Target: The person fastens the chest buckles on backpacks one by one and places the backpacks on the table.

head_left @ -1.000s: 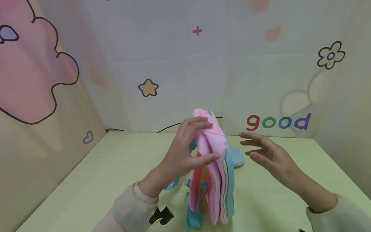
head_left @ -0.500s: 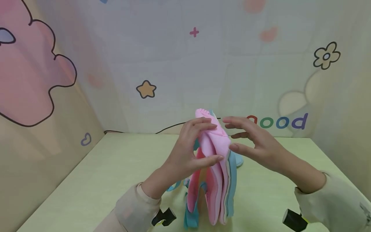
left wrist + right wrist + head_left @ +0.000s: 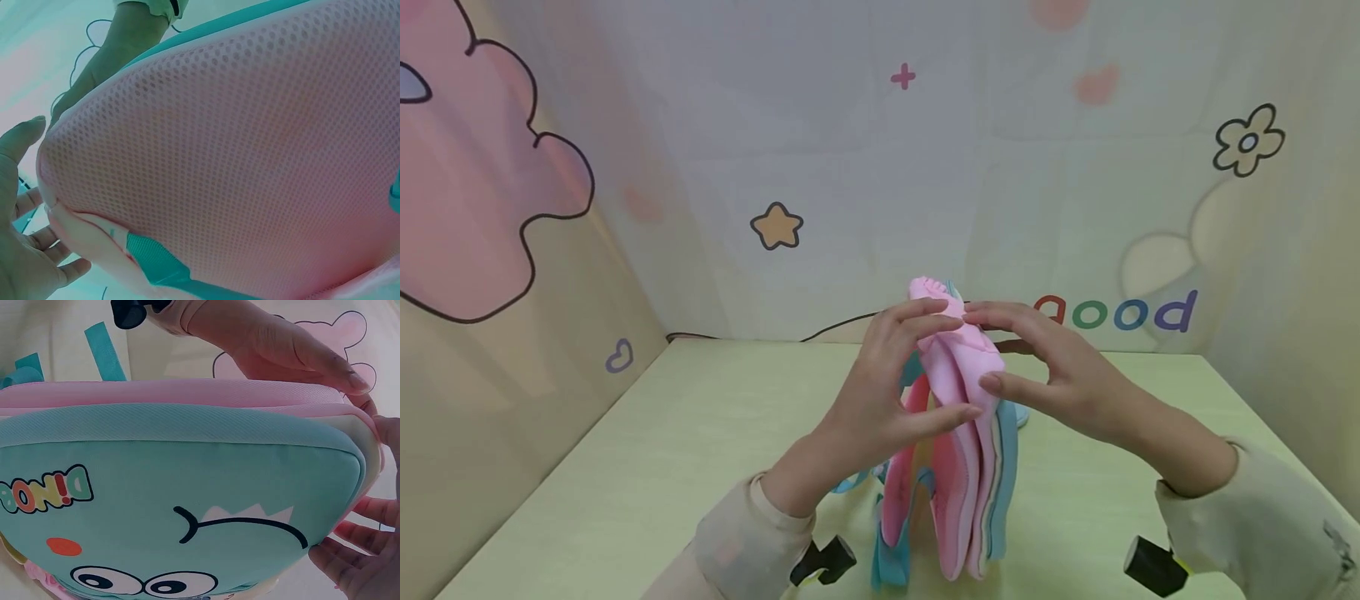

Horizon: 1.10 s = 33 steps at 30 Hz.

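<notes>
A child's pink and teal backpack [image 3: 951,517] stands narrow side toward me in the middle of the table. My left hand [image 3: 891,379] rests at its upper left, fingers spread and relaxed, the thumb against the pink side. At the upper right my right hand [image 3: 1063,371] has its fingers and thumb at the bag's edge, loosely bent. In the left wrist view a pink mesh panel [image 3: 219,137] fills most of the picture, with a teal strap [image 3: 162,265] below. The right wrist view shows the teal front panel [image 3: 250,475] with a cartoon face and lettering.
Teal straps [image 3: 891,562] lie on the pale green table [image 3: 700,467] left of the bag. A small light blue piece [image 3: 1022,415] shows behind it. A printed cloth [image 3: 850,150] hangs at the back, with a thin black cord [image 3: 842,323] at its foot.
My right hand has moved left and up from beside the backpack to its upper right edge. The left hand stays on the bag, which has shifted only slightly.
</notes>
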Tool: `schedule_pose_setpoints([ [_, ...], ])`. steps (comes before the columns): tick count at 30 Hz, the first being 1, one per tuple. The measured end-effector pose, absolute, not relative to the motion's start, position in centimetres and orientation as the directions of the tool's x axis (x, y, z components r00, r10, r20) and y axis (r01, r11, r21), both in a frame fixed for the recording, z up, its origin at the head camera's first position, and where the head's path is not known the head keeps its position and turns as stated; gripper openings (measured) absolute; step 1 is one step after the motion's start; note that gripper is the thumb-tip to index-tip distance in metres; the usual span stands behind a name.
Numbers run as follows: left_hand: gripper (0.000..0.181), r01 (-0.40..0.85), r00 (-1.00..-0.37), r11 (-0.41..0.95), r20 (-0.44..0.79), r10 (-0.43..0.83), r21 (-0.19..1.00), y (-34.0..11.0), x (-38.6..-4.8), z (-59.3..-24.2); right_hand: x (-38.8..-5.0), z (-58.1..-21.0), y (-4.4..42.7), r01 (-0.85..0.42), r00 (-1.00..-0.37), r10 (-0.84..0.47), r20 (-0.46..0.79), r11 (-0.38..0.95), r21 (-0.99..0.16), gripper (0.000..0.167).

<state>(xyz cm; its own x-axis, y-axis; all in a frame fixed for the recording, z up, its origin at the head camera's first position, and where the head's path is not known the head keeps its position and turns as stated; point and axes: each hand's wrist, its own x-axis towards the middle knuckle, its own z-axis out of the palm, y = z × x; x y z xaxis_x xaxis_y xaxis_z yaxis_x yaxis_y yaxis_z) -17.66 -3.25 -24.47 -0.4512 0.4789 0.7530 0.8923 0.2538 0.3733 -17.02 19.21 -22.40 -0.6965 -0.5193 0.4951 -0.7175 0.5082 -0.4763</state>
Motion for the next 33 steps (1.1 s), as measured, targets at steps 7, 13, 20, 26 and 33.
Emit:
schedule_pose_setpoints([
  [7,0.073,0.874,-0.486,0.272,0.740,0.464,0.403,-4.0,-17.5,-24.2,-16.8,-22.2,19.3,-0.715,-0.699,-0.511,0.500,0.533,-0.452,0.052],
  [13,0.076,0.864,-0.503,0.273,0.728,0.466,0.422,-4.6,-17.7,-24.9,-16.6,-22.1,19.4,-0.689,-0.723,-0.498,0.479,0.558,-0.462,0.052],
  [20,0.072,0.845,-0.534,0.315,0.720,0.444,0.432,-5.6,-18.1,-26.7,-16.6,-22.2,19.6,-0.669,-0.743,-0.484,0.461,0.563,-0.486,0.053],
  [26,0.074,0.764,-0.642,0.397,0.657,0.395,0.508,-6.7,-17.9,-28.5,-16.6,-22.2,19.9,-0.667,-0.745,-0.487,0.456,0.566,-0.484,0.053],
  [33,0.074,0.660,-0.746,0.486,0.579,0.329,0.574,-7.5,-18.0,-30.8,-16.7,-22.0,20.2,-0.663,-0.748,-0.489,0.449,0.568,-0.488,0.053],
])
